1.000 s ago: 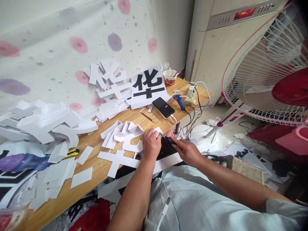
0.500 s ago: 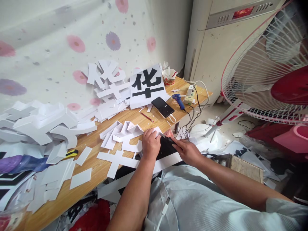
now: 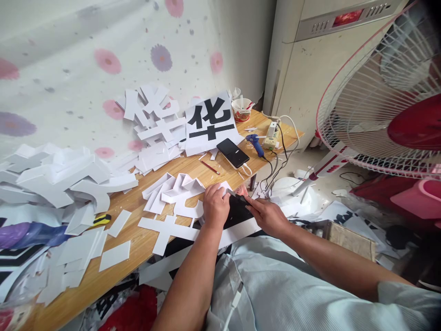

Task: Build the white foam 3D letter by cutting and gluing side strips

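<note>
My left hand [image 3: 215, 205] is closed, pressing down on a white foam-board piece [image 3: 225, 187] at the near edge of the wooden table [image 3: 144, 246]. My right hand [image 3: 267, 215] grips a utility knife [image 3: 237, 197] whose blade points toward the left hand, over a black-and-white sheet [image 3: 237, 216] lying under both hands. White cut-out strokes [image 3: 179, 193] lie just left of my left hand.
Piles of white foam letters [image 3: 58, 177] fill the left and back. A printed black character sheet [image 3: 210, 122], phone [image 3: 233, 153], blue glue gun [image 3: 255, 145], power strip [image 3: 272, 138], red pencil [image 3: 211, 168], cup [image 3: 242, 110] sit behind. A fan [image 3: 386, 101] stands right.
The view has drifted slightly. Both hands stay in nearly the same place over the sheet, the knife still held by my right hand.
</note>
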The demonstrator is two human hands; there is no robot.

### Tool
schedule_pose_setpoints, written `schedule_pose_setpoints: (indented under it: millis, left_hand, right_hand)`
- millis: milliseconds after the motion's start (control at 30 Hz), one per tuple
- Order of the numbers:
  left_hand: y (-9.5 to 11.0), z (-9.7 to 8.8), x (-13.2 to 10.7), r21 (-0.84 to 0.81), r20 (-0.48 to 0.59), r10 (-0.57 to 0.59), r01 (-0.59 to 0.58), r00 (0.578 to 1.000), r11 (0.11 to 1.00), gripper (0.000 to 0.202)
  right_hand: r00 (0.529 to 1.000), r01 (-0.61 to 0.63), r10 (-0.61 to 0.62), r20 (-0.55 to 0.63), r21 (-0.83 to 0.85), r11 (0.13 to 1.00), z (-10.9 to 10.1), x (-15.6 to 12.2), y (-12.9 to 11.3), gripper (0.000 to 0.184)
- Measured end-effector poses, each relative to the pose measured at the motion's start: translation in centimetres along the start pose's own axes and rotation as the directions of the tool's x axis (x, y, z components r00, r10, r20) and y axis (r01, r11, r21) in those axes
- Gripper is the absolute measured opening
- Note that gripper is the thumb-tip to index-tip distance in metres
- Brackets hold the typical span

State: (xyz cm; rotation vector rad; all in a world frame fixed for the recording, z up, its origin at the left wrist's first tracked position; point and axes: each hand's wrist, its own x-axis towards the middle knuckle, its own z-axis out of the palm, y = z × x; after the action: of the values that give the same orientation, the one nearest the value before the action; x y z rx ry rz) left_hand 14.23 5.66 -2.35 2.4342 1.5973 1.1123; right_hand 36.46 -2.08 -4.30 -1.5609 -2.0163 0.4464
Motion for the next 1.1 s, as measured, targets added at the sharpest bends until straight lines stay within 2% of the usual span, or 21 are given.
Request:
schedule_pose_setpoints:
  millis: [633,1100]
  left_hand:
    - [-0.24,0.02,-0.11,-0.016,0.019,-0.002,0.003,1.000,1.000,0.013]
    - [-0.06,-0.03,-0.03,-0.017,0.004,-0.007,0.007,1.000,1.000,0.011]
  right_hand:
    - [1.000,-0.006,0.008,0.029,-0.046,0.999,-0.31,0.32,-0.41,0.045]
    - [1.000,-0.011,0.012,0.016,-0.073,0.997,0.22,0.43,-0.34,0.045]
